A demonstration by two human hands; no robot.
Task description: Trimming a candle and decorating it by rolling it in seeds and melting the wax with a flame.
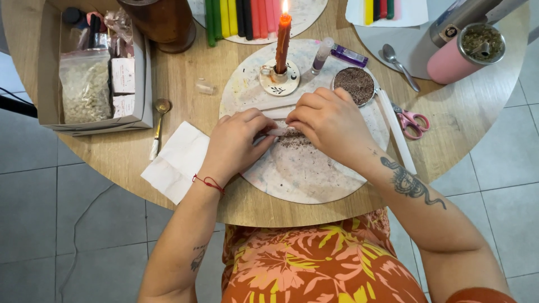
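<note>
White candle: lies flat on the round speckled board, crosswise between the two hands, mostly hidden by them; dark crumbled herb is scattered just beside it.
Left hand: palm down on the board, fingers together, pinched on the left end of the white candle; a red thread at the wrist.
Right hand: palm down, fingers curled together on the right part of the white candle; tattooed forearm behind it.
Round tin: open, filled with brown herb, at the board's far edge, just beside the right hand.
Lit candle: red-orange, upright in a small white holder, beyond the hands.
Small vial: tilted, near the holder.
Scissors: pink handles, on the desk to the right.
Paper napkin: white, left of the board.
Small spoon: near the napkin.
Cardboard box: far left, holding bags and packets.
Coloured candles: a row at the far edge.
Pink cup: far right, a metal spoon near it.
</note>
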